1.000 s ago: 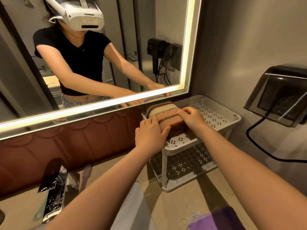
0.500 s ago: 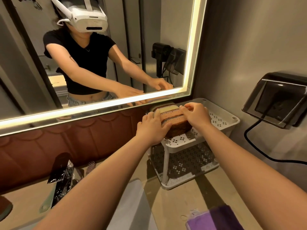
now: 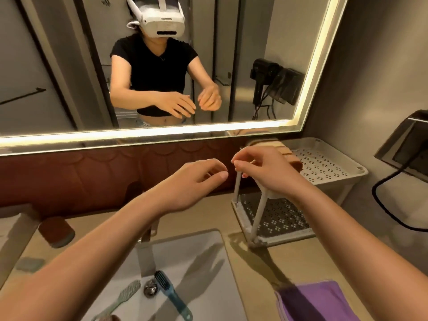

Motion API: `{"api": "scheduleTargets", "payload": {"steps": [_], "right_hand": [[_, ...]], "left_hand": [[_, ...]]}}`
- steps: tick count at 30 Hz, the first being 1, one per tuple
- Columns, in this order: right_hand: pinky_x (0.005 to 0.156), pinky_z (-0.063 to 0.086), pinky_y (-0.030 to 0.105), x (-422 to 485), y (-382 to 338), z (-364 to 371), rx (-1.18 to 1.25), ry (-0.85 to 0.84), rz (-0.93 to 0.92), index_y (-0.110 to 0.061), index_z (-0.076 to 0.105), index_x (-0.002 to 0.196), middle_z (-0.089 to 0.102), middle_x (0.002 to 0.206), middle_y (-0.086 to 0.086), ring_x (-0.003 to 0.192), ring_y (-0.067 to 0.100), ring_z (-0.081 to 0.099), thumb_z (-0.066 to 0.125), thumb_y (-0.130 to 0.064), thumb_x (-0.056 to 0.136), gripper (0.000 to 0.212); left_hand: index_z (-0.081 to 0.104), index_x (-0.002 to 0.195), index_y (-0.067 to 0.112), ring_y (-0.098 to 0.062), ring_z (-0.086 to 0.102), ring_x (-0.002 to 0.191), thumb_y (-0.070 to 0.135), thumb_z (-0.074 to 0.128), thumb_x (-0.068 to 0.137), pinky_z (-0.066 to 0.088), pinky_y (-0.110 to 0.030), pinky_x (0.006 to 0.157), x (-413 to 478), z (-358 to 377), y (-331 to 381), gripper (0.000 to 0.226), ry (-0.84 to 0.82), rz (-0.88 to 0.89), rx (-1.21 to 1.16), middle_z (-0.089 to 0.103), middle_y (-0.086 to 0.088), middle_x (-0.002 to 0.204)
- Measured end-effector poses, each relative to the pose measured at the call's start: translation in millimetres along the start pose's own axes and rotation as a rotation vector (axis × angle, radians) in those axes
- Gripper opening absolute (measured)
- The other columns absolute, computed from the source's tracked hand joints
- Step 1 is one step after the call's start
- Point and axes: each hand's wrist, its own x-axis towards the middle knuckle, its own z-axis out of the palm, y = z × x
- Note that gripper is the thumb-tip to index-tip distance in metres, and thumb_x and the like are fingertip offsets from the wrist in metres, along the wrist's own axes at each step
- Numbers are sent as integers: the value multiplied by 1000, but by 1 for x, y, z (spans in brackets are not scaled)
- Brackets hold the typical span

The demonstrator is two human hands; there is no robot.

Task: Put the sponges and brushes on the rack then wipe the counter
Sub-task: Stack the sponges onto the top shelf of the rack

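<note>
A single head-worn wide-angle camera looks forward and down from close above the counter (image 3: 301, 256), facing the mirror (image 3: 231, 66) on the far wall. Both forearms reach in from the near edge, the sink (image 3: 208, 286) lies near at centre, and the rack (image 3: 324, 167) stands far right.

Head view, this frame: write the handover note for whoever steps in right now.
Left hand: empty, fingers loosely curled, in the air left of the rack.
Right hand: empty, in front of the rack's top shelf.
Sponges: stacked on the top shelf of the white rack.
Still in the sink: blue brush and green brush.
Purple cloth: on the counter, near right, unused.
Left: rack both brushes, then wipe the counter.
</note>
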Motion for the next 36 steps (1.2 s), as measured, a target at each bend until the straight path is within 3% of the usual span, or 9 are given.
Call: {"api": "scheduleTargets", "payload": {"steps": [6, 14, 20, 23, 25, 29, 32, 34, 36], "right_hand": [[68, 52, 17, -23, -19, 61, 17, -159, 4, -25, 67, 98, 65, 85, -11, 76, 6, 63, 60, -28, 88, 12], [65, 46, 15, -55, -24, 199, 172, -529, 143, -18, 66, 97, 67, 93, 9, 78, 10, 60, 57, -21, 91, 12], [61, 47, 11, -73, -5, 270, 172, -687, 227, -14, 67, 93, 66, 94, 8, 73, 8, 57, 56, -12, 89, 12], [75, 56, 28, -79, 12, 298, 170, -724, 301, -17, 68, 87, 68, 94, 13, 78, 16, 61, 59, -12, 87, 10], [80, 54, 37, -85, 24, 314, 144, -742, 354, -19, 66, 83, 68, 88, 7, 78, 18, 62, 58, -13, 87, 11], [62, 45, 18, -98, 44, 350, 114, -795, 461, -17, 63, 82, 63, 82, -3, 68, 8, 57, 54, -11, 88, 12], [62, 44, 19, -108, 51, 369, 116, -821, 532, -18, 60, 77, 59, 76, -5, 71, 11, 56, 55, -10, 86, 13], [70, 45, 26, -112, 57, 389, 96, -869, 572, -16, 61, 84, 60, 80, -2, 78, 16, 56, 56, -11, 87, 8], [80, 46, 30, -116, 59, 407, 52, -914, 585, -11, 60, 109, 62, 101, 6, 90, 19, 55, 57, -15, 89, 20]], "left_hand": [[55, 119, 25, 3, 55, 91, 41, 43, 94, 44, -14, 80, -81, -7, -45, 32, -119, -187, 26, 60, 10, 110], [53, 123, 20, -9, 53, 103, 38, 43, 95, 43, -24, 87, -193, 6, -126, 34, -149, -536, -40, 56, 7, 110], [57, 113, 16, -12, 56, 91, 33, 46, 96, 43, -21, 74, -250, 35, -185, 27, -146, -760, -169, 57, 3, 100], [58, 111, 13, -23, 59, 98, 32, 46, 95, 46, -35, 85, -272, 58, -214, 27, -160, -899, -203, 60, -6, 108], [58, 112, 10, -25, 57, 102, 29, 47, 95, 44, -34, 87, -282, 73, -228, 28, -170, -963, -196, 60, -9, 112], [57, 104, 9, -26, 55, 103, 24, 49, 94, 40, -30, 83, -297, 105, -255, 20, -168, -1103, -249, 60, -12, 114], [55, 108, 8, -23, 53, 96, 22, 48, 93, 39, -31, 80, -301, 125, -265, 22, -105, -1213, -307, 59, -14, 116], [51, 120, 6, -26, 52, 107, 20, 45, 94, 40, -34, 87, -304, 138, -272, 30, -78, -1301, -345, 55, -14, 125], [43, 132, 5, -28, 46, 122, 18, 42, 96, 37, -34, 98, -307, 152, -277, 38, -47, -1360, -408, 47, -15, 137]]}}
